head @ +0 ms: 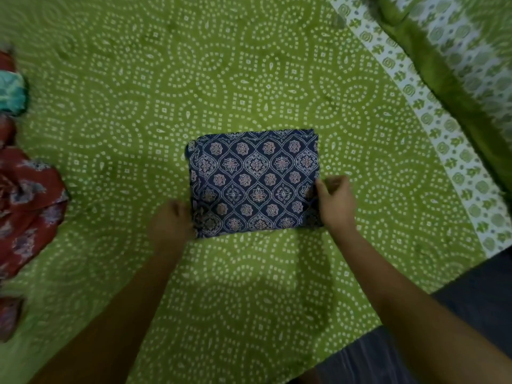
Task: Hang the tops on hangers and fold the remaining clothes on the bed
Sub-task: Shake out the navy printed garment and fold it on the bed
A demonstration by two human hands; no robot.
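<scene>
Nearest the camera, two bare forearms reach forward over the bed, which is covered by a green cotton bedsheet (116,112) printed with white dotted circles and squares. The left hand (171,224) sits at the lower left corner of a folded navy-blue garment (253,182) printed with pale medallions in a lattice; its fingers curl in against the cloth's edge, though blur keeps me from telling whether they actually pinch it. The right hand (336,202) is at the lower right edge of the same garment, thumb on top and fingers bent round the edge, gripping the fabric. The garment lies flat on the sheet as a neat rectangle, roughly in the middle of the bed. No label or writing can be read on it. Well to the left, at the frame's edge, lies a crumpled red floral-print cloth (26,206), and beyond it a small teal cloth (11,92). At far right the sheet's white border with green motifs (432,128) runs diagonally, beside a green-edged pillow (454,48).
</scene>
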